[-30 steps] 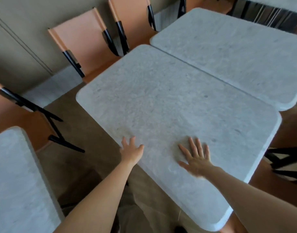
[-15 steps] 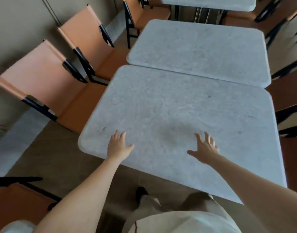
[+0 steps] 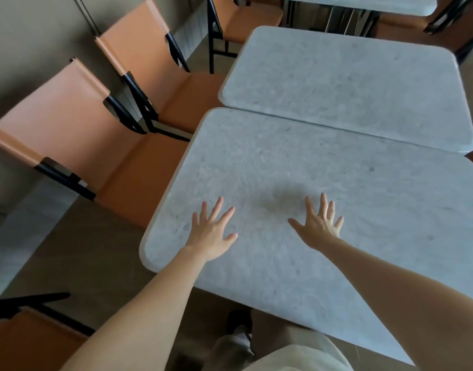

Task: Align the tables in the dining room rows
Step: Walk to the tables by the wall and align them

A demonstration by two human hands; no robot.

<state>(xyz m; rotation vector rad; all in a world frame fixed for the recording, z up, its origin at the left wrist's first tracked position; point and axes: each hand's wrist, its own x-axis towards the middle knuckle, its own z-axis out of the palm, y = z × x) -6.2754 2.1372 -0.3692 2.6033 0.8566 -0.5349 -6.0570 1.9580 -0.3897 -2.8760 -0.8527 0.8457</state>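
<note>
- My left hand [image 3: 212,232] and my right hand [image 3: 319,223] are spread out flat over the near bench [image 3: 363,210]. They grasp nothing.
- I cannot tell if my palms press down or just hover.
- The near bench touches the far bench [image 3: 350,81] along one long side, but its corners stick out a bit to one side.
- I think I should push slowly and evenly with both hands, so the edges line up.
- The orange chairs [image 3: 101,145] are just beside it, so I should not bump them.

Orange chairs [image 3: 77,124] line the beige wall [image 3: 29,36].
</note>
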